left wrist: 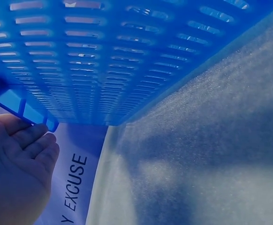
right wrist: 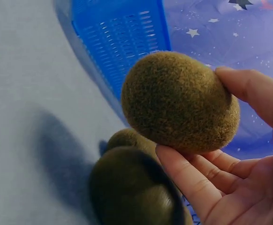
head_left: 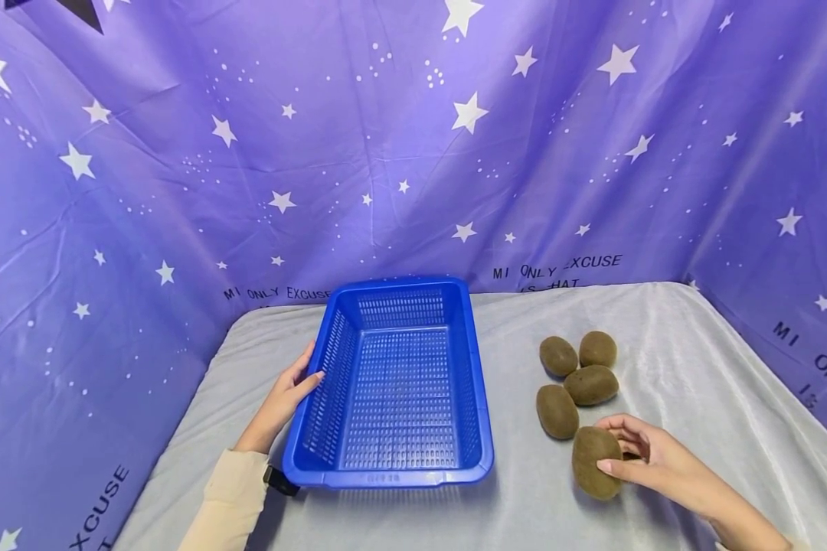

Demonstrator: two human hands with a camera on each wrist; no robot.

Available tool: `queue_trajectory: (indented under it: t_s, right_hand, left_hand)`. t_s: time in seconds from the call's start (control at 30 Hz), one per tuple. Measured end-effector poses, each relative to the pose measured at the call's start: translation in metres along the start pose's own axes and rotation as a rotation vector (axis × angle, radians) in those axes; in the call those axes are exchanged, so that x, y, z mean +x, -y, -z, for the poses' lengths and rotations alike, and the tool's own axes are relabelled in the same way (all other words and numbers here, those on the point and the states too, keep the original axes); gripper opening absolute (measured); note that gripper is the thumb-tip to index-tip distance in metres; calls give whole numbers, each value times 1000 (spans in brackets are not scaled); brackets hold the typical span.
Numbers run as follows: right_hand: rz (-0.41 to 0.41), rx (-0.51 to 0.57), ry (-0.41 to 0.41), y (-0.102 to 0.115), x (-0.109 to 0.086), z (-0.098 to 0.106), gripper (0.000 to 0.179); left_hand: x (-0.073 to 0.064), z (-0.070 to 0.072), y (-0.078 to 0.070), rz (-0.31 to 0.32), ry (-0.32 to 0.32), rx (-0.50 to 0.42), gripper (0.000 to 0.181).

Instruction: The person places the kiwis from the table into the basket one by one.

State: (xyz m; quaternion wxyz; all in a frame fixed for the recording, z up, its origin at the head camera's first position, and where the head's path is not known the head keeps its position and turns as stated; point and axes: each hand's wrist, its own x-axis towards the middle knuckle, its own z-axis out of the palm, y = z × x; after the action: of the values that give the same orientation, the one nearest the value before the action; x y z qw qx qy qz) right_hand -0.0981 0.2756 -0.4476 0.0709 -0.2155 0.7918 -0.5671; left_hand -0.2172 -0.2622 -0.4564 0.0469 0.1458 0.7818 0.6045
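Observation:
A blue plastic basket (head_left: 386,480) with slotted walls stands with nothing inside it in the head view. My left hand (head_left: 282,398) grips its left rim, thumb on top and fingers along the outside; the left wrist view has those fingers (left wrist: 33,140) under the rim. To the right, my right hand (head_left: 668,463) pinches a brown, fuzzy kiwi (head_left: 590,468) between thumb and fingers. Up close in the right wrist view, this kiwi (right wrist: 178,101) hangs above the cloth, its shadow apart from it. Several more kiwis (head_left: 591,385) lie in a cluster just beyond that hand.
A pale grey cloth (head_left: 510,505) covers the table. Purple curtains with white stars (head_left: 400,138) close off the back and both sides. The basket's far end is near the back curtain. A black band (head_left: 280,480) sits at my left wrist.

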Motion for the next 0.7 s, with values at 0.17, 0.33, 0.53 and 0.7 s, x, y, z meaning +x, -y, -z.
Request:
queue_trajectory:
  t_s: [0.17, 0.33, 0.53, 0.7]
  right_hand:
    - [46, 45, 15, 6, 12, -1, 35]
    - [42, 15, -10, 11, 22, -1, 34]
    - [8, -4, -32, 13, 35, 0, 35]
    - [0, 93, -10, 13, 47, 3, 35]
  left_hand:
    - [1, 1, 1, 0, 1, -24, 68]
    - [2, 0, 4, 8, 3, -37, 68]
    - [0, -1, 6, 4, -6, -46, 67]
    - [0, 0, 6, -11, -7, -53, 67]
